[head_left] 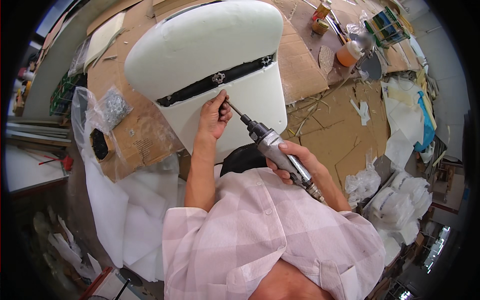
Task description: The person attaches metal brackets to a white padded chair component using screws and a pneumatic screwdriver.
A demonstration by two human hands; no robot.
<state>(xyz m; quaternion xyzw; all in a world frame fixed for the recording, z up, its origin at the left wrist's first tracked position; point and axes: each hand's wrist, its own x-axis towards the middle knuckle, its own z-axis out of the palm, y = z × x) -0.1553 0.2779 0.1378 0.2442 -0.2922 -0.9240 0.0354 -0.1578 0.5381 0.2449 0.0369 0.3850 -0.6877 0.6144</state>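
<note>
Pneumatic screwdriver [280,152] sits wrapped in the right hand [295,160], fingers curled tight round its grey body. Its bit runs up to the left hand [214,117], whose fingertips pinch the tip against the white seat cushion [210,45].

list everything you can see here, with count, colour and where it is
seat cushion: one, white with a black slot, centre top on the bench
power screwdriver: one, grey metal, centre, tip at the cushion
bag of screws: one, clear with silver contents, left
cardboard sheets: several, brown, covering the bench
orange bottle: one, upper right
tape roll: one, tan, top right
white bags: several, lower right
left hand: steadies the bit
right hand: grips the screwdriver
</note>
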